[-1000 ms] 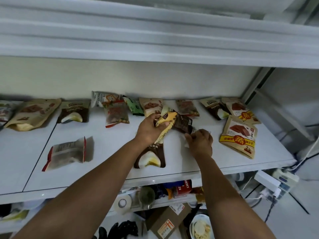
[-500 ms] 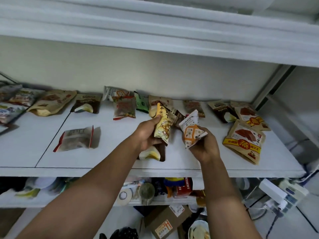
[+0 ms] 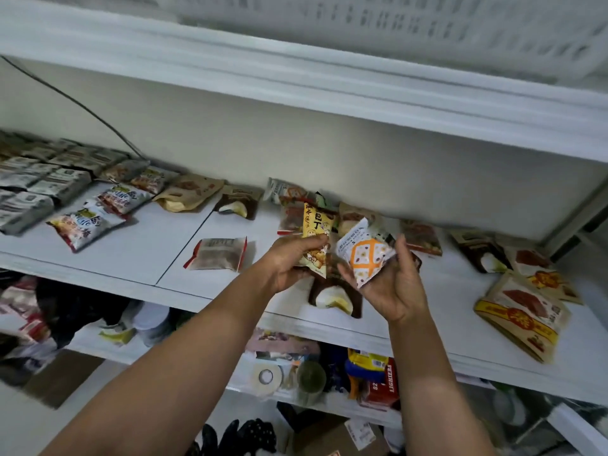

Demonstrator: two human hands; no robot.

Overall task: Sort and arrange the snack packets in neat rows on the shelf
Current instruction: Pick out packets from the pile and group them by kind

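the left hand grips a yellow packet upright, thumb across its front and the fingers curled behind it, lifted clear of the white shelf. the right hand holds a white packet with an orange lattice print, tilted, pinched between the thumb and the curled fingers; something darker shows behind it in the same hand, too hidden to tell what

both held packets hang just above a dark brown packet that lies flat near the shelf's front edge, and the 2 are close beside each other. left of the dark brown packet, apart from it, lies a clear packet with red ends. much farther left of it lie 2 blue-and-white packets and stacks of grey packets. right of the dark brown packet, well apart, a tan packet with a red and yellow label lies by the front edge. behind the dark brown packet a loose row of packets runs along the back wall. below the dark brown packet, on the lower shelf, sit a roll of tape and a red box
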